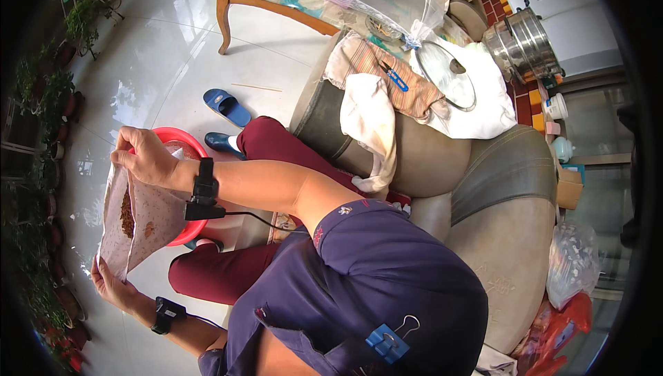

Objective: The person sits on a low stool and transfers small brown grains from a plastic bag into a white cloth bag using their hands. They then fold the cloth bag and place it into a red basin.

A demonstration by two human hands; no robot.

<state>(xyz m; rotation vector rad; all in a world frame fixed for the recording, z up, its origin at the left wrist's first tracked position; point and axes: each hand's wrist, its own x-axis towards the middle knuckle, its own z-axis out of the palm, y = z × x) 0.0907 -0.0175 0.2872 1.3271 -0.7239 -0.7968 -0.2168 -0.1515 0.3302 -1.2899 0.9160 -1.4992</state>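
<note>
A pale cloth bag (163, 218) with a small printed pattern is stretched between my hands. My right hand (150, 161) pinches one end of its edge, and my left hand (113, 289) grips the other end. Through the gap between the two cloth edges a brown, loose filling (126, 215) shows; what it is made of cannot be told. A brown stain marks the near side of the cloth. Beneath the bag and my right wrist stands a red plastic basin (196, 140), partly hidden, with reddish contents and something white inside.
Blue slippers (227, 107) and a thin stick (256, 87) lie on the tiled floor. On the sofa arm (414, 163) rest cloths, blue thread snips (396, 76) and a glass lid (449, 75). Potted plants (83, 24) line the left. A black cable (259, 216) runs from my right wrist.
</note>
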